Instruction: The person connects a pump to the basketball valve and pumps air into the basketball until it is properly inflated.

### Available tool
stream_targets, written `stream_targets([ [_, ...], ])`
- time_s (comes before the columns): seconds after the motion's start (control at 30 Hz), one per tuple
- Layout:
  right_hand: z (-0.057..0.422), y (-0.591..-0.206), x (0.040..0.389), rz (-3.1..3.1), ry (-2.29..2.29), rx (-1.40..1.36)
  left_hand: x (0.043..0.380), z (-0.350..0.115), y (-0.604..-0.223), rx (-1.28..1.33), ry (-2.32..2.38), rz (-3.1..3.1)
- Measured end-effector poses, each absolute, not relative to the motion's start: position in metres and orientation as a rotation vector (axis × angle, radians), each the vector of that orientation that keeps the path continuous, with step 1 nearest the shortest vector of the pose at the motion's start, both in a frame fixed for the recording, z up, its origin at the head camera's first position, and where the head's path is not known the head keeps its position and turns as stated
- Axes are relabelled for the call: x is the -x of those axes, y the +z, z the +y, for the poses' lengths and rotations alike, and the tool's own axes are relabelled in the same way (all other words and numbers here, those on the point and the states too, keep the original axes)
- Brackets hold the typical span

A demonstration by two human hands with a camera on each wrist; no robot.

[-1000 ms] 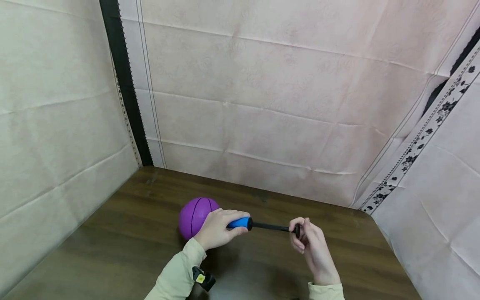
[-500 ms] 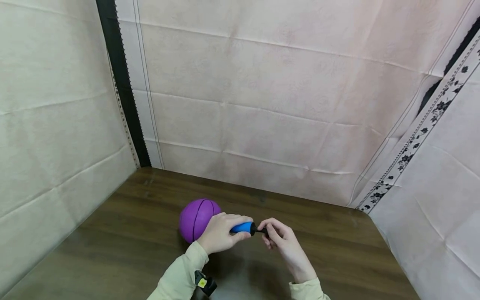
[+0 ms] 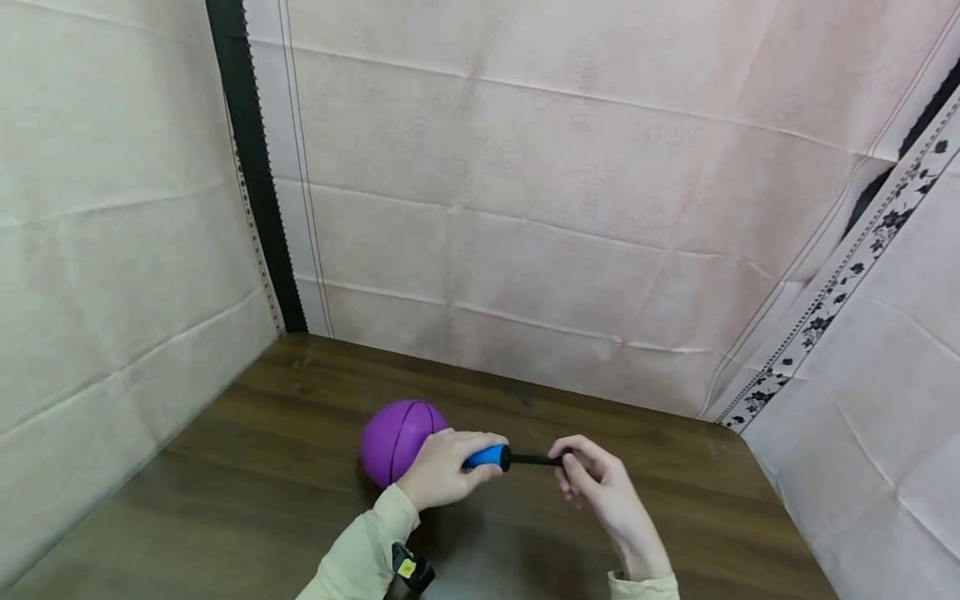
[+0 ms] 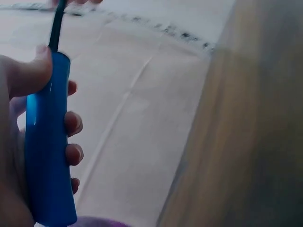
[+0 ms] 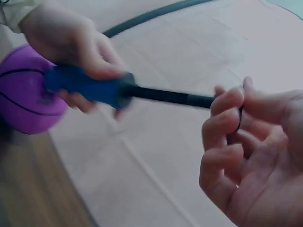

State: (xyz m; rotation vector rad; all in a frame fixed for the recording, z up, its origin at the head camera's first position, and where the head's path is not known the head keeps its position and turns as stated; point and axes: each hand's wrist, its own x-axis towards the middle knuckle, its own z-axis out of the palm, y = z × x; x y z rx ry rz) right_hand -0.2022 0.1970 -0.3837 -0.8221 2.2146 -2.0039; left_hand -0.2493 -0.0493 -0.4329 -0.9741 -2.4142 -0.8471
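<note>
A blue hand pump (image 3: 486, 457) lies roughly level in front of a purple ball (image 3: 397, 442) with black seam lines. My left hand (image 3: 444, 472) grips the pump's blue barrel, thumb along it and fingers wrapped round, as the left wrist view shows. From the barrel's right end a black rod (image 5: 165, 95) sticks out. My right hand (image 3: 596, 479) holds the handle at the rod's far end with curled fingers and thumb, which hide most of it. The barrel's other end meets the ball's side in the right wrist view.
Both hands work over a dark brown wooden table (image 3: 300, 508). Pale creased cloth (image 3: 525, 208) hangs behind it and on both sides, with a floral black-and-white band (image 3: 832, 292) at right. A black camera (image 3: 412, 568) is strapped to the left wrist.
My right hand pushed the rod left, almost fully into the barrel, then drew it partly out again to the right. The left hand and ball have shifted only slightly.
</note>
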Motion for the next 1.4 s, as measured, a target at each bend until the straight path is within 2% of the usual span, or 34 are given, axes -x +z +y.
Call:
stream_targets([
  [0.3,0.176,-0.396,0.211,2.231,-1.906,0.787,0.245,-0.033,-0.433,1.083,-0.97,-2.415],
  [0.53,0.188,-0.383,0.201,2.288,-2.123,0.629,0.251,-0.053,-0.428,0.974,-0.902,-2.397],
  [0.7,0.192,-0.379,0.197,2.246,-2.228,0.72,0.254,-0.06,-0.43,0.905,-0.833,-2.396],
  [1.0,0.155,-0.406,0.213,2.167,-2.082,0.589,0.25,-0.046,-0.431,0.942,-0.748,-2.433],
  [1.17,0.152,-0.409,0.213,2.175,-2.063,0.533,0.253,-0.051,-0.43,0.965,-0.823,-2.467],
  [1.27,0.162,-0.403,0.212,2.171,-2.072,0.55,0.257,-0.057,-0.431,0.972,-0.862,-2.472],
  [1.4,0.183,-0.394,0.207,2.139,-2.229,0.734,0.259,-0.061,-0.431,0.917,-0.865,-2.447],
])
